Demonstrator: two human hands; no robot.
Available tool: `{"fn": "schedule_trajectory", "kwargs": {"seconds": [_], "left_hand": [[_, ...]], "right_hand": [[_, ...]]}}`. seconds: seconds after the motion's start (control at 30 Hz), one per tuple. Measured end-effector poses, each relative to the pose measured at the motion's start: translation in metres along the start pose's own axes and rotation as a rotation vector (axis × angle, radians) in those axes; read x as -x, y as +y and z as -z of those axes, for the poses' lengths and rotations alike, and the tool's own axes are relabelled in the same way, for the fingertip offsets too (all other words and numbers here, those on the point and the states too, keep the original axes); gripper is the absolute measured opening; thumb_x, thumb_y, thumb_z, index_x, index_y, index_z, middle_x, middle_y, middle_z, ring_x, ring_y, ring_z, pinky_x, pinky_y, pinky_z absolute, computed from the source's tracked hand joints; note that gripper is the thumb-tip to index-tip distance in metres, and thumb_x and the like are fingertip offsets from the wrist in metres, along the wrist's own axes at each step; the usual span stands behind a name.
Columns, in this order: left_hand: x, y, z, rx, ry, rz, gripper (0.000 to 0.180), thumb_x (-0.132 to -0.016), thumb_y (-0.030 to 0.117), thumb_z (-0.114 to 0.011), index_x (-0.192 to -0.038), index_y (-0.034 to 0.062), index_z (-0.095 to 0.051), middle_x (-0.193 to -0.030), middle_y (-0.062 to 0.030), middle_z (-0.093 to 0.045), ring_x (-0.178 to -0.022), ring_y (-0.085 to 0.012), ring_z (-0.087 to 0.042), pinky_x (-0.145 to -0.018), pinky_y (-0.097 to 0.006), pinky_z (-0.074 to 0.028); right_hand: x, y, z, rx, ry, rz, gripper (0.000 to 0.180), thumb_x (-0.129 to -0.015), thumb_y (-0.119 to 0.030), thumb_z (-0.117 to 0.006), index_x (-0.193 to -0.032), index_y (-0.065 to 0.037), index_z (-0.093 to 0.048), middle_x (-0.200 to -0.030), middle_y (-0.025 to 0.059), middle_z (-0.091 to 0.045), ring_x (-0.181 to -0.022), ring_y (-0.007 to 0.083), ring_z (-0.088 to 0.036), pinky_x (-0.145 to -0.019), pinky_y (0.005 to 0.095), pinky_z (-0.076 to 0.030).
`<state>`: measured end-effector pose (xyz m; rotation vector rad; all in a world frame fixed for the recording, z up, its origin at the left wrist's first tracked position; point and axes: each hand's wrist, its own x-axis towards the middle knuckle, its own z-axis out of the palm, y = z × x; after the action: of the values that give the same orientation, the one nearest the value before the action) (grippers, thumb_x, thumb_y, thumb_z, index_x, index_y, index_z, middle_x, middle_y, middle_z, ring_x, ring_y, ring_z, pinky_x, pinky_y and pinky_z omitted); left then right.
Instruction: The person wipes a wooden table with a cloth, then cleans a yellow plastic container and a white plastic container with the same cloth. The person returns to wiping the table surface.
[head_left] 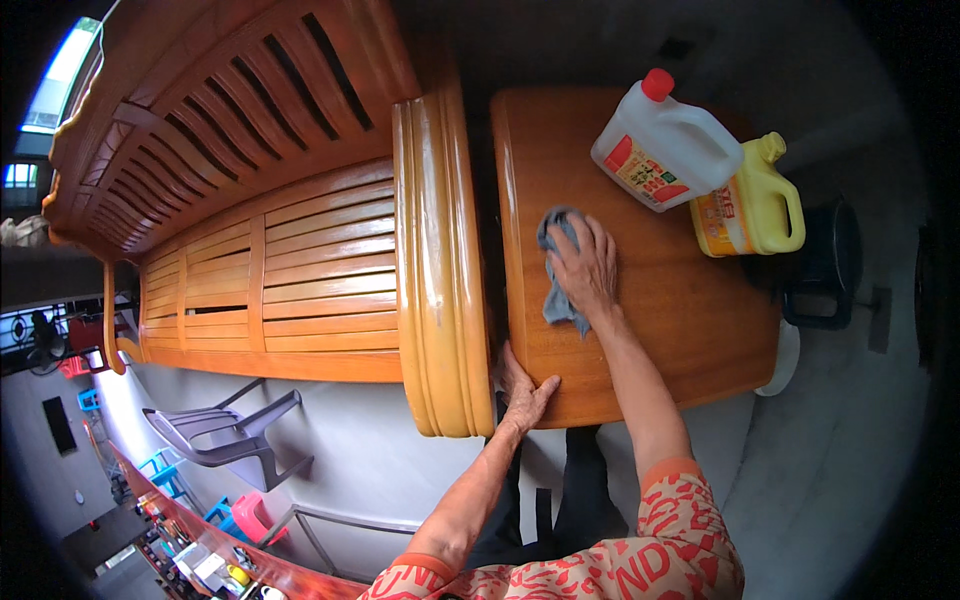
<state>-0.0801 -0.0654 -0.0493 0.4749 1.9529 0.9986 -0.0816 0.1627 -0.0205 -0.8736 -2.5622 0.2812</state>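
While we lean over the table (pixel 690 310):
Right hand (pixel 585 268): flat, pressing our cloth (pixel 556 270) far-left.
Left hand (pixel 522 388): nearer, spread, gripping the edge.

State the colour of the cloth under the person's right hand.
Grey-blue; the cloth shows best in the head view, under the right hand.

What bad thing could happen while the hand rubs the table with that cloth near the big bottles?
The right hand presses a grey cloth on the wooden table. A wide sweep might knock the white jug or the yellow jug standing close behind; they sit near the far edge and could tip or fall. The left hand rests at the table's corner beside the wooden bench, where its fingers might get squeezed.
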Motion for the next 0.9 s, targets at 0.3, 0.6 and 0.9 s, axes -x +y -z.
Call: {"fn": "schedule_trajectory", "kwargs": {"seconds": [0.3,0.6,0.9], "left_hand": [[-0.002,0.003,-0.001,0.166,0.025,0.024,0.099,-0.079,0.029,-0.069,-0.147,0.0017,-0.002,-0.145,-0.0219,-0.027,-0.133,-0.0324,-0.027,-0.110,-0.039,-0.022],[0.005,0.018,0.017,1.092,-0.085,0.142,0.065,-0.097,0.057,-0.028,-0.134,0.0045,-0.041,-0.135,-0.0107,-0.045,-0.126,-0.0221,-0.041,-0.107,-0.037,-0.030],[0.016,0.024,0.021,0.959,-0.132,0.219,0.060,-0.096,0.055,-0.035,-0.135,0.0095,-0.043,-0.127,-0.0078,-0.052,-0.117,-0.0222,-0.048,-0.103,-0.035,-0.036]], "right_hand": [[0.000,-0.025,-0.025,-0.106,-0.008,0.069,0.039,-0.074,-0.025,-0.066,-0.112,-0.019,-0.061,-0.130,0.0081,-0.045,-0.123,0.0345,-0.037,-0.100,0.0518,-0.034],[0.127,-0.074,0.026,-0.304,-0.168,0.230,0.030,-0.073,-0.024,-0.066,-0.100,-0.011,-0.065,-0.129,0.0096,-0.045,-0.125,0.0344,-0.036,-0.106,0.0492,-0.030],[0.178,-0.057,0.041,-0.247,-0.177,0.404,0.029,-0.072,-0.027,-0.070,-0.100,-0.025,-0.067,-0.122,0.0033,-0.047,-0.120,0.0273,-0.041,-0.105,0.0450,-0.032]]}}
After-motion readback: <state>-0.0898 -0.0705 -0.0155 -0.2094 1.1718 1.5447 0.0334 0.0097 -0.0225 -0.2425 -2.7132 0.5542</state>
